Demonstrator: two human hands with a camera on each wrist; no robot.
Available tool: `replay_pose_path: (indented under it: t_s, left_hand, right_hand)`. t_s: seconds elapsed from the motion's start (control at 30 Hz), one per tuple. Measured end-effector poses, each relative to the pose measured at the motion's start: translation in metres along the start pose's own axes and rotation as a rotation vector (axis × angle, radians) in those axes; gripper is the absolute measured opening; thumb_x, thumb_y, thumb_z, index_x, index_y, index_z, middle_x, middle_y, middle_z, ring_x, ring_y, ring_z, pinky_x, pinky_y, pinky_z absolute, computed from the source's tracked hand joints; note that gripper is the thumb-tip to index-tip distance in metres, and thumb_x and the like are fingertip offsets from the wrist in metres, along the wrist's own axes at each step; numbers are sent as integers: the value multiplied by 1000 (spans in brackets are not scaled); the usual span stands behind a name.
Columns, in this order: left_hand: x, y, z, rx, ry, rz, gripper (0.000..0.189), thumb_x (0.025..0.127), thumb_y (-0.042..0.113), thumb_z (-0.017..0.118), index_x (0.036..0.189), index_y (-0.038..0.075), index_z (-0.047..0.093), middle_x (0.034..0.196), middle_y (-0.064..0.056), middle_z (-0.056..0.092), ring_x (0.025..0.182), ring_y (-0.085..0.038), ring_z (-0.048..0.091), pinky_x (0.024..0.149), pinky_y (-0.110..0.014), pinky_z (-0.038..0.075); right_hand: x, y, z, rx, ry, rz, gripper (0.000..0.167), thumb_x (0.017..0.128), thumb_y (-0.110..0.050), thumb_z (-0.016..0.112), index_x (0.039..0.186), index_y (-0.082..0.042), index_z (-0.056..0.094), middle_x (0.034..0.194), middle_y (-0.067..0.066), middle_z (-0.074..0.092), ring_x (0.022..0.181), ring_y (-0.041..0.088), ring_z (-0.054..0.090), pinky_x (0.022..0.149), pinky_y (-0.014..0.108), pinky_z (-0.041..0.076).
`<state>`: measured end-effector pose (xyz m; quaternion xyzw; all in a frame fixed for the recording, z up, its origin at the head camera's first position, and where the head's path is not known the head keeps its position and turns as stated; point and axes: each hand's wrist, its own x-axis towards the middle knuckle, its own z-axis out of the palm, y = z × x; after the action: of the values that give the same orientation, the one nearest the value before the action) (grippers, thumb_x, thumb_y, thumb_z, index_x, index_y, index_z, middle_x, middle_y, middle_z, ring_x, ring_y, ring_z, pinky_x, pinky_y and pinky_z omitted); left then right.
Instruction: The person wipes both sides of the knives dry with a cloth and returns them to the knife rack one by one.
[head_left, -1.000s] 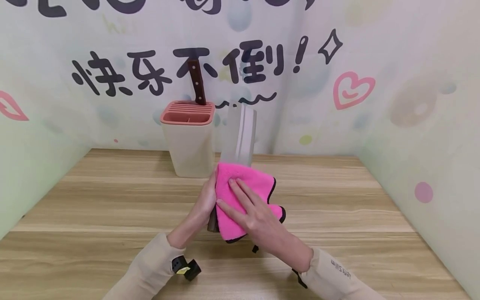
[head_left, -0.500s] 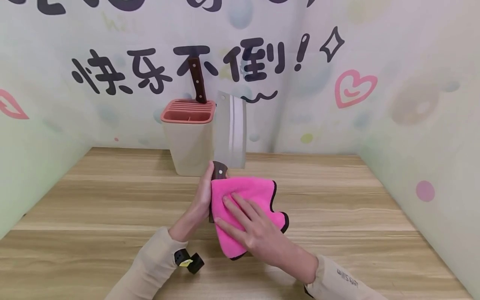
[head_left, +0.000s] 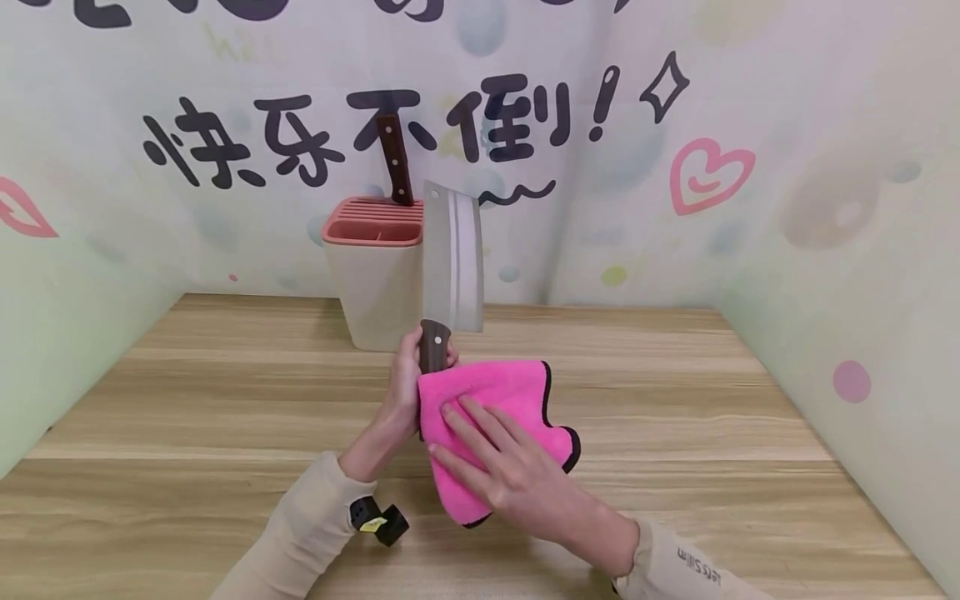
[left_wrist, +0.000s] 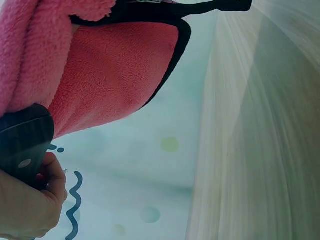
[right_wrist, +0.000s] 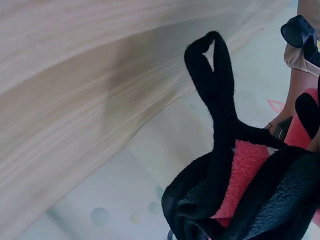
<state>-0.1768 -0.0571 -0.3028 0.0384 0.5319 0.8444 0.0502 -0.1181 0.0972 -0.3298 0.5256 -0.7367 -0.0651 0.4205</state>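
A cleaver [head_left: 453, 258] stands upright in the head view, its broad blade up and its dark riveted handle [head_left: 435, 346] below. My left hand [head_left: 405, 383] grips that handle, with fingertips showing round its right side. Over the lower handle lies a pink plush towel [head_left: 517, 387] with black edging. My right hand [head_left: 517, 483] holds the towel against the handle, fingers spread across its top and the thumb hidden. In the left wrist view, the towel [left_wrist: 110, 75] drapes beside the handle [left_wrist: 25, 142]. A black hanging loop [right_wrist: 215, 80] sticks out from the towel in the right wrist view.
Just behind the cleaver is a white knife block [head_left: 375, 292] with a slotted pink top. A second knife's brown handle [head_left: 395, 158] rises from its slots. All of this is above a wooden table [head_left: 225, 400], backed by a printed wall sheet [head_left: 600, 233].
The cleaver has turned so its blade faces me more flatly, and it has shifted left. The towel and my right hand have slid down the handle, baring its upper end.
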Motion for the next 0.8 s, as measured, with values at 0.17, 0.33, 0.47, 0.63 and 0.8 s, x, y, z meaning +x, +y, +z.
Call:
replay_pose_path:
  t_s: [0.17,0.33,0.47,0.63,0.8]
  left_hand:
    - [0,-2,-2,56,12,32,38,95,29,14,90,2,41,73,2,46,60,-4,46,53,-14,41]
    - [-2,-5,-2,170,33,114,37,95,26,14,86,6,44,66,4,46,53,-5,44,48,-16,39]
    - [-3,-8,-2,232,26,158,38,96,26,14,85,9,47,64,4,47,53,-4,47,49,-17,41]
    - [-4,-10,-1,323,50,163,45,98,31,13,89,6,50,67,4,52,57,-4,51,56,-19,45]
    - [-4,-11,1,397,62,201,54,98,37,15,99,0,54,72,1,54,65,-5,53,62,-20,44]
  right_hand:
    - [6,1,0,6,16,41,44,93,0,25,110,-12,63,120,20,52,114,36,47,93,41,41]
    - [12,5,1,0,27,87,43,94,-1,26,109,-12,64,119,19,54,113,34,48,93,39,41]
    - [14,9,2,6,23,122,43,95,-3,24,111,-12,64,121,18,53,115,33,47,93,39,42]
    - [16,16,4,30,20,162,44,96,-4,21,113,-11,62,122,18,52,115,33,46,90,39,43]
    - [17,23,6,54,4,194,34,93,-2,35,115,-9,60,124,19,50,116,33,45,90,39,43]
